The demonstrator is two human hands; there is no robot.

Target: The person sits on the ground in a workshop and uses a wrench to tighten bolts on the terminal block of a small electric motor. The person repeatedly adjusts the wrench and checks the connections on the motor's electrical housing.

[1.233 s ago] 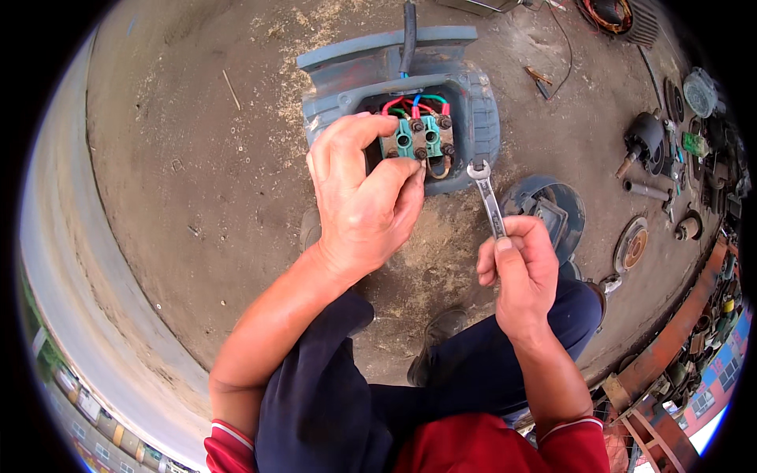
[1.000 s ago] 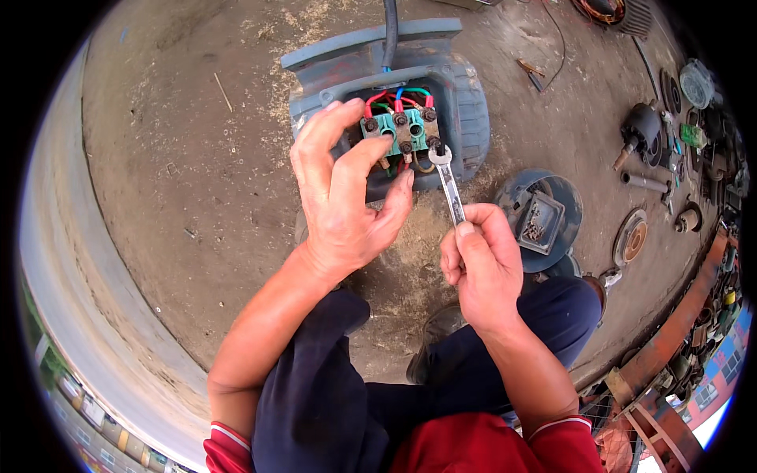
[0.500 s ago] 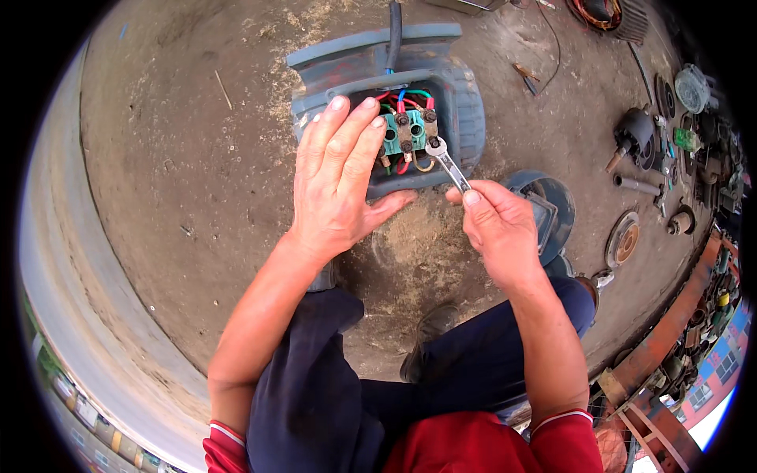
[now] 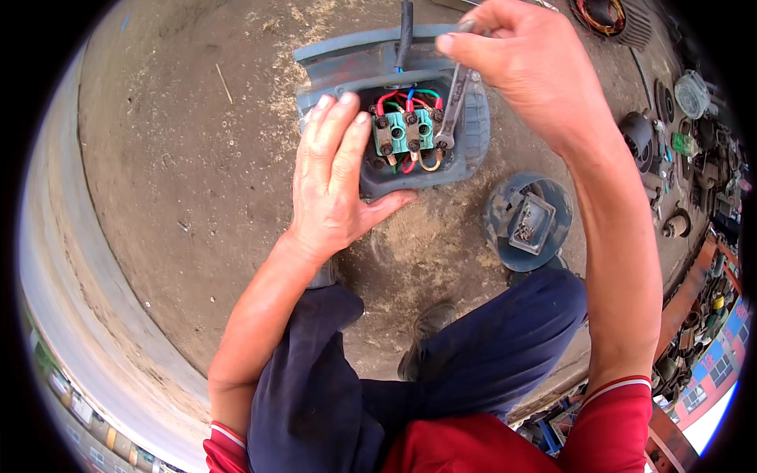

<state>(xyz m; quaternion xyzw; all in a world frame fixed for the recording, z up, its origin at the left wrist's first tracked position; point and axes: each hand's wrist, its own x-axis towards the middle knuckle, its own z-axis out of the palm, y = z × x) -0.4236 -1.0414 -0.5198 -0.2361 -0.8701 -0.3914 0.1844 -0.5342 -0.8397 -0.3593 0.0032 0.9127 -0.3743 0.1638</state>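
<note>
A grey motor housing [image 4: 475, 118] sits on the ground before me, its terminal box uncovered. Inside is a green terminal block [image 4: 400, 142] with dark bolts and red, blue and green wires. My left hand [image 4: 335, 177] lies flat along the box's left side, fingers stretched out and thumb spread near the lower rim. With fingers and thumb, my right hand [image 4: 512, 55] grips the upper end of a metal wrench [image 4: 455, 106]. The wrench's lower end sits at the bottom-right bolt of the block. A black cable [image 4: 405, 35] enters the box from above.
Right of the motor stands a round bluish-grey container [image 4: 495, 225] holding a small rectangular tray [image 4: 532, 225] of little parts. Farther right lie scattered machine parts and a clear plastic jar [image 4: 692, 96]. A wound stator [image 4: 599, 14] is at the far right.
My right hand has swung from below right of the box to above its upper right, turning the wrench upright at the same bolt. The left hand stays by the box.
</note>
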